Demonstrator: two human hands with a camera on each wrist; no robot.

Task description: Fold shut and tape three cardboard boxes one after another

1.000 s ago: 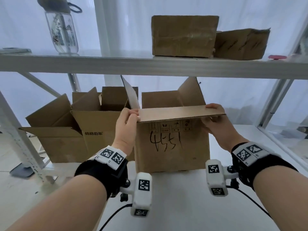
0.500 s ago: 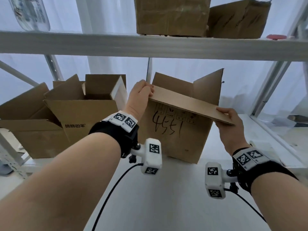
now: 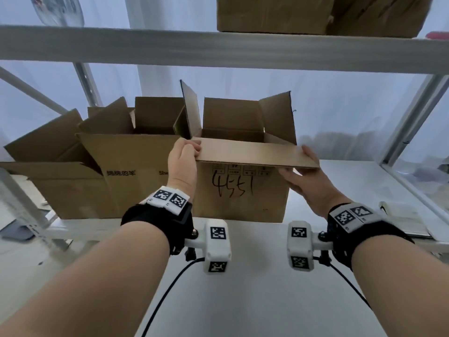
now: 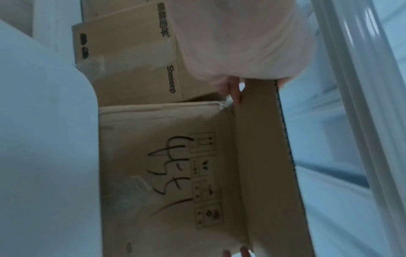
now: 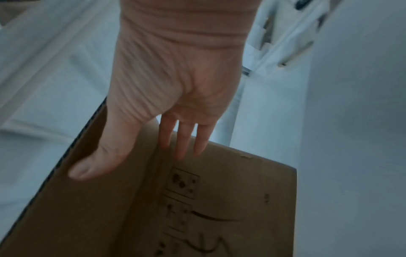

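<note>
While the box (image 3: 240, 193) stands on the table (image 3: 255, 302), our left hand (image 3: 182, 164) pinches the left end of its front flap (image 3: 252, 154), and our right hand (image 3: 308, 183) pinches the right end.

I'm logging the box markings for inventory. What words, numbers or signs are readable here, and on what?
"4551", handwritten in black on the front of the nearest box.
"Sheeeep", printed on the neighbouring box.
Chinese characters ending "的羊" on that box too; the first two are blurred.
Handling symbols under the front flap: too small to read.
Wrist markers: square codes, no words.
</note>
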